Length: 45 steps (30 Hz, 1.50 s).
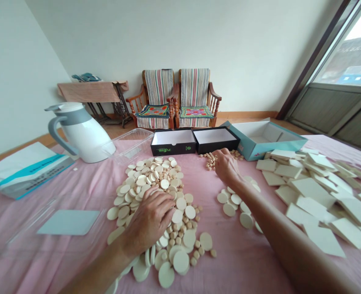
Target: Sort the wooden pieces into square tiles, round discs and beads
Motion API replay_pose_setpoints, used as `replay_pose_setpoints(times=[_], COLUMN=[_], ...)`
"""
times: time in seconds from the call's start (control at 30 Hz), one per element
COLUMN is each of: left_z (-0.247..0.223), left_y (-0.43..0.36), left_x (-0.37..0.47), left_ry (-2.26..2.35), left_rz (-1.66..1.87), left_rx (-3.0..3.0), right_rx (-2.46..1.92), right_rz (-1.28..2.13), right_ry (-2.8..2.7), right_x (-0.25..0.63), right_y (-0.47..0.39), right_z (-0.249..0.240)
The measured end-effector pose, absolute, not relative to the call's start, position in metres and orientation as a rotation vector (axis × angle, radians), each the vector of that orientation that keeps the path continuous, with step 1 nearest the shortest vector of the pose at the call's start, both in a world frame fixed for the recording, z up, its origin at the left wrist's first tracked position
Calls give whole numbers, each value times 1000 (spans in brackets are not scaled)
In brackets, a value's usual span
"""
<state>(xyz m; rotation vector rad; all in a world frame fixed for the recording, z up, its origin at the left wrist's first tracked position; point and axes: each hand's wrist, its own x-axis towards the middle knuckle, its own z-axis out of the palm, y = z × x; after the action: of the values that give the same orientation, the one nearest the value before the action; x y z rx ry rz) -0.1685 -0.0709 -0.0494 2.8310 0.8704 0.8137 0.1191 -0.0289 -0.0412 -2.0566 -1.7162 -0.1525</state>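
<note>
A heap of pale round wooden discs with small wooden beads mixed in lies on the pink cloth. On top of that heap rests my left hand, its fingers slightly bent and apart, with discs beneath them. Farther off, my right hand is closed, knuckles up, over a small pile of wooden beads; whatever its fingers hold is hidden. Just below my right wrist is a smaller group of discs, partly covered by my forearm.
Two black boxes and a light-blue box stand behind the piles. Square wooden pieces are heaped at right. Left are a thermos jug, a white-and-blue package and clear plastic trays.
</note>
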Motion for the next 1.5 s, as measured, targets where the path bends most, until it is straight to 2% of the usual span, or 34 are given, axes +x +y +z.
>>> replay_pose_setpoints(times=[0.13,0.27,0.47,0.57,0.7,0.8,1.13,1.37,1.43,1.5], left_z=[-50,-50,-49,-49,-50,-50,-49,-49,-50,-50], left_y=[-70,-71,-71,-71,-71,-71,-72,-72,-71,-71], left_x=[-169,-169,-169,-169,-169,-169,-168,-169,-169,-169], left_ry=[855,860,866,872,880,881,888,876,875,873], left_rz=[808,805,784,782,778,780,771,774,772,765], left_rx=[2844,2836,2829,2826,2833,2844,2829,2824,2823,2825], right_rx=[-2236,-2234,-2185,-1955,-1415,-1226,-1427,-1908,-1946,-1924], right_rz=[-52,67,-57,-71,350,441,318,-116,-74,155], right_ry=[-1867,-2004,-1865,-1762,-2049,-2207,-2105,-1822,-1863,-2050], right_x=[132,133,130,111,69,45,44,96,102,100], right_y=[-34,-35,-29,-32,-39,-43,-38,-30,-34,-41], right_z=[-39,-53,-56,-52,-57,-65,-76,-55,-45,-34])
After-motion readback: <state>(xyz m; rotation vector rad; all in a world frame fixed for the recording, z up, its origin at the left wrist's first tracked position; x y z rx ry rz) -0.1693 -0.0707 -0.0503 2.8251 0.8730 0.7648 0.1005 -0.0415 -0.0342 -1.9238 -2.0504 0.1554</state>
